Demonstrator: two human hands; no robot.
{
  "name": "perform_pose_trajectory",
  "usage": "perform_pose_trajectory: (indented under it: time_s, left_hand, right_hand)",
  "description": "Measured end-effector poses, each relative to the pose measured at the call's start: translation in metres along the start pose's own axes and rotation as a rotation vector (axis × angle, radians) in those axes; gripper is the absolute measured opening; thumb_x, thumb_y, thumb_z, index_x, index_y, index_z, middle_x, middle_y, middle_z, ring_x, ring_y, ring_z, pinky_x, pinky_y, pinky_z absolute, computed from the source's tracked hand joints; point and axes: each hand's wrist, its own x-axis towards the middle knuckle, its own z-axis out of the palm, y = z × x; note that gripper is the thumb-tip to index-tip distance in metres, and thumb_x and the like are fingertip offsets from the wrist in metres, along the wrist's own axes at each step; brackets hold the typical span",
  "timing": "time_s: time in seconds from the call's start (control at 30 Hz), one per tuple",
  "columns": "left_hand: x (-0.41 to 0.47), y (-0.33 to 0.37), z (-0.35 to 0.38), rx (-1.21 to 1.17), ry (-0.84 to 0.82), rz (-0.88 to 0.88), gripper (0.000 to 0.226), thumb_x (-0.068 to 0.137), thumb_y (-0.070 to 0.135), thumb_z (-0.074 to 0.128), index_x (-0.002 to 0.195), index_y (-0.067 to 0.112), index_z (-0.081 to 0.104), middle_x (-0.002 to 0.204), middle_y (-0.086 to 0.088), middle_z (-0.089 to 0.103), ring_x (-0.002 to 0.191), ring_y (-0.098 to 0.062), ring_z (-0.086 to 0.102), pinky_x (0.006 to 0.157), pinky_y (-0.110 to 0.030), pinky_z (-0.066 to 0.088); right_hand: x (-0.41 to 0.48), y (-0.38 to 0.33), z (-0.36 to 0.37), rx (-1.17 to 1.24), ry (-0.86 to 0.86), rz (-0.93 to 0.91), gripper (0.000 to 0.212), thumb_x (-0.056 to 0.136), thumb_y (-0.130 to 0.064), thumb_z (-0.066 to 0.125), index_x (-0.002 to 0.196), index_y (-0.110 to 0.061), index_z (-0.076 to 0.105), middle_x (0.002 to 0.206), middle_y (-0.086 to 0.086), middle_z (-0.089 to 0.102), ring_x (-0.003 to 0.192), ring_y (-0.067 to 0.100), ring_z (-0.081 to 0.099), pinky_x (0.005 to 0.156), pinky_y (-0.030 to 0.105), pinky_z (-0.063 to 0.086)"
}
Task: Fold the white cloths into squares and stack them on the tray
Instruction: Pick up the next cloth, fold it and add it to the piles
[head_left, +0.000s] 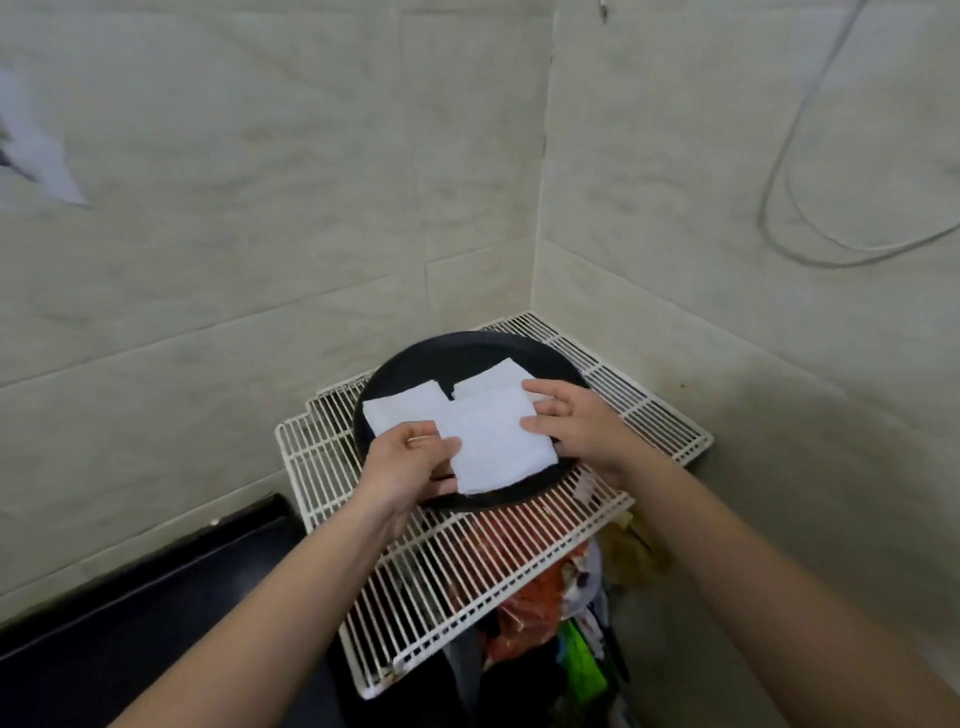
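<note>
At far left, high on the pale tiled wall (260, 208), a blurred white sheet of paper (36, 145). Below it, along the lower left, a flat black surface (130, 597) set against the wall. Next to that, in the corner, a white wire rack (467, 561) bearing a round black tray (415, 364). On the tray, three cloths: a left folded white cloth (400, 408) lying flat near the tray's left rim, a rear folded white cloth (493, 376) towards the far side, and a front folded white cloth (493, 441) overlapping both, roughly square, slightly skewed, its near corner close to the tray's near rim. Left hand (410, 462) at the front cloth's left edge, thumb on top and fingers curled beneath, pinching it. Right hand (571, 426) at the opposite edge, apart from the left hand with the cloth between them, fingers spread and fairly straight, fingertips and thumb pressed on the cloth's upper face. Under the rack, seen through its bars, a jumble of red, orange and green bags (530, 613). Far right, a loop of grey cable (789, 208) hanging against the tiled wall.
</note>
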Motion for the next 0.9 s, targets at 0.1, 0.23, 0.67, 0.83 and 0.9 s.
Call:
perform_pose_trajectory:
  time_s: [0.1,0.23,0.67,0.83,0.9]
  left_hand:
    - [0.04,0.009,0.033,0.012,0.1,-0.021,0.031,0.085,0.008,0.074,0.111,0.007,0.059,0.099,-0.016,0.071,0.083,-0.026,0.073,0.062,-0.032,0.059]
    - [0.078,0.014,0.061,-0.01,0.173,-0.064,0.035,0.086,0.006,0.073,0.115,0.008,0.055,0.097,-0.017,0.07,0.077,-0.027,0.072,0.066,-0.035,0.061]
    - [0.105,0.008,0.076,0.13,0.309,0.031,0.029,0.083,-0.004,0.069,0.105,0.009,0.054,0.093,-0.018,0.064,0.066,-0.027,0.066,0.065,-0.038,0.062]
    - [0.108,0.0,0.074,0.389,0.357,0.085,0.031,0.084,0.007,0.07,0.112,0.012,0.056,0.102,-0.008,0.066,0.079,-0.026,0.071,0.073,-0.045,0.061]
    - [0.104,0.0,0.075,0.62,0.378,0.202,0.034,0.085,0.019,0.071,0.116,0.015,0.057,0.107,0.002,0.063,0.086,-0.019,0.068,0.08,-0.041,0.058]
  right_hand:
    - [0.054,0.0,-0.028,-0.061,0.006,-0.016,0.046,0.089,-0.009,0.071,0.131,-0.024,0.059,0.121,0.008,0.065,0.106,0.02,0.067,0.096,0.043,0.055]
    - [0.11,0.006,-0.048,-0.067,-0.024,0.005,0.047,0.09,-0.003,0.069,0.134,-0.013,0.057,0.124,0.013,0.065,0.106,0.022,0.066,0.092,0.033,0.054]
    - [0.161,0.017,-0.054,-0.169,-0.109,0.007,0.049,0.093,-0.006,0.066,0.139,-0.015,0.054,0.128,0.006,0.061,0.116,0.021,0.061,0.097,0.03,0.049]
    - [0.162,0.025,-0.06,-0.271,-0.043,-0.035,0.045,0.09,-0.013,0.068,0.133,-0.021,0.059,0.123,-0.001,0.064,0.113,0.017,0.063,0.1,0.036,0.052]
    - [0.16,0.026,-0.063,-0.326,0.003,-0.083,0.041,0.09,-0.017,0.068,0.13,-0.022,0.061,0.118,-0.005,0.064,0.106,0.014,0.065,0.1,0.037,0.052]
